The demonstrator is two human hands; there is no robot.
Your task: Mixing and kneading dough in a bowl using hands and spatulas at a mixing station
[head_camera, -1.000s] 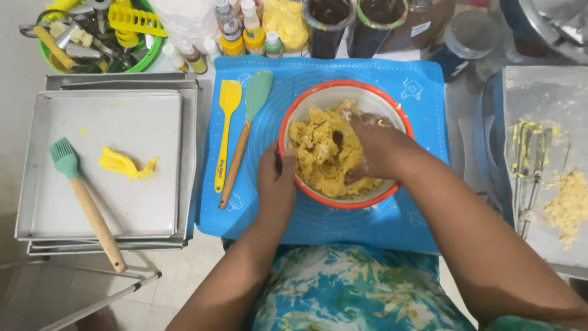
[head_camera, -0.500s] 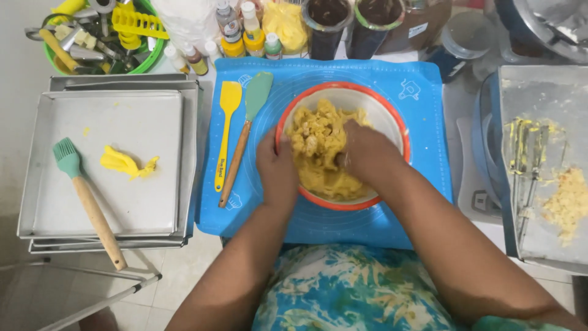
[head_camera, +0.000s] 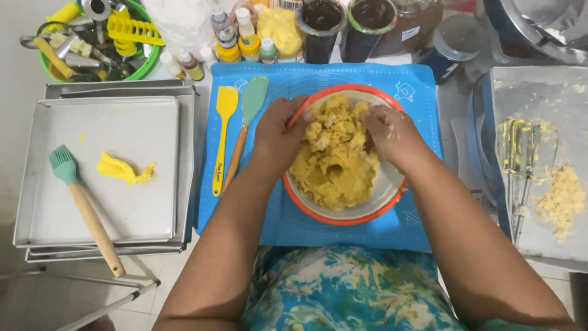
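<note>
Inside the bowl [head_camera: 392,205], yellow dough [head_camera: 334,162] lies between both hands' curled, pressing fingers [head_camera: 300,116].

Both forearms bare, no sleeves; right hand [head_camera: 392,132] smeared with pale crumbs; garment below (leafy print) blue, green, white.

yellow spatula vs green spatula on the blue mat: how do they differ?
The yellow spatula is yellow throughout, handle included; the green spatula has a pale green blade on a brown, wood-like handle. The yellow spatula lies nearly straight up the blue mat; the green spatula is tilted, its handle running towards the left hand. The yellow one's blade is squarish, the green one's longer and rounder. Both lie flat, blades away from the person, left of the bowl.
</note>
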